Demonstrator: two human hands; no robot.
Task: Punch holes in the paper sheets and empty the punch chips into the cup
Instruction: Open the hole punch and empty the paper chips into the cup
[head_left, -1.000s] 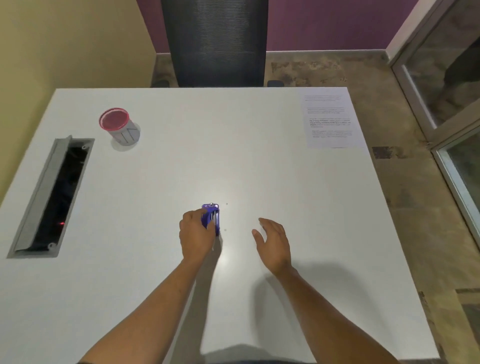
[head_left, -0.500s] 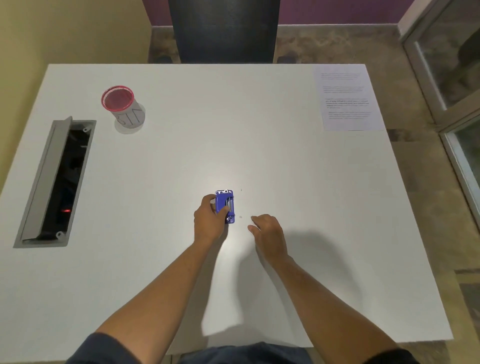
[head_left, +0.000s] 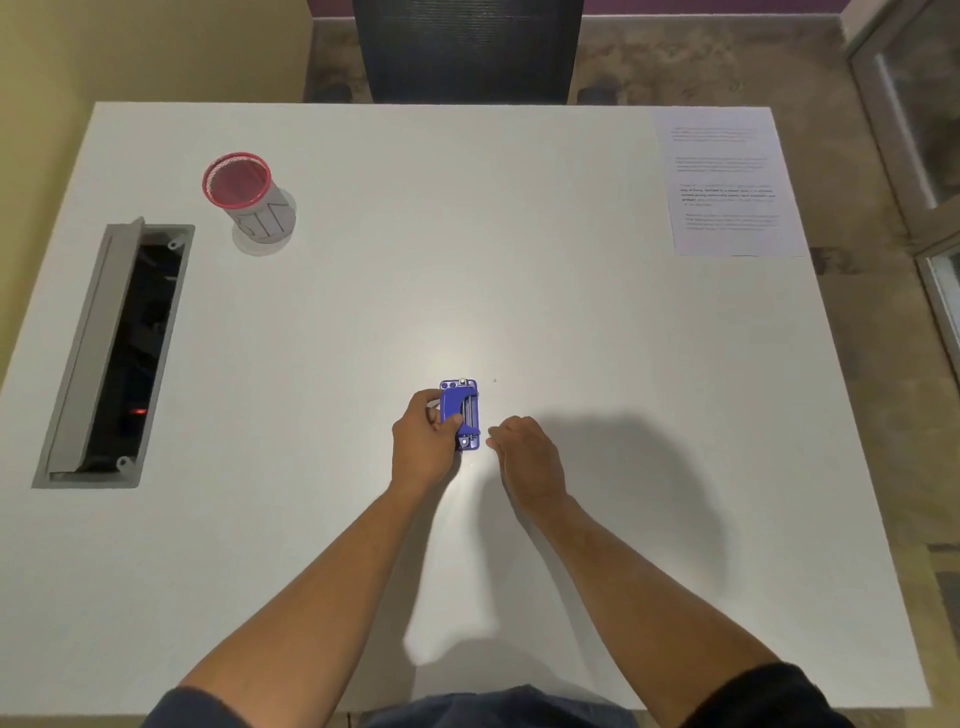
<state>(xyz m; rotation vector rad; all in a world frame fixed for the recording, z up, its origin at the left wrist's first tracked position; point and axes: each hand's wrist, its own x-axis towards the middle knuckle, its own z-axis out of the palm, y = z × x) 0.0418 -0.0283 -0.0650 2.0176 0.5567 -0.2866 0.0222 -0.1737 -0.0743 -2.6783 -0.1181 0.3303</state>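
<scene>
From the head view I see my left grip (head_left: 426, 441) curled around the blue hole punch (head_left: 460, 413) at mid-bench (head_left: 519, 312). My right grip (head_left: 524, 457) hovers beside it, fingers loosely curled, holding nothing. The cup (head_left: 249, 200) stands far left, the paper sheets (head_left: 727, 192) far right.

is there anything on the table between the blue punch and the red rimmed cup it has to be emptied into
Nothing visible. The left hand grips the blue punch near the table's middle, and the cup stands far left. The stretch between them is bare; the cable tray lies left of that line.
</scene>
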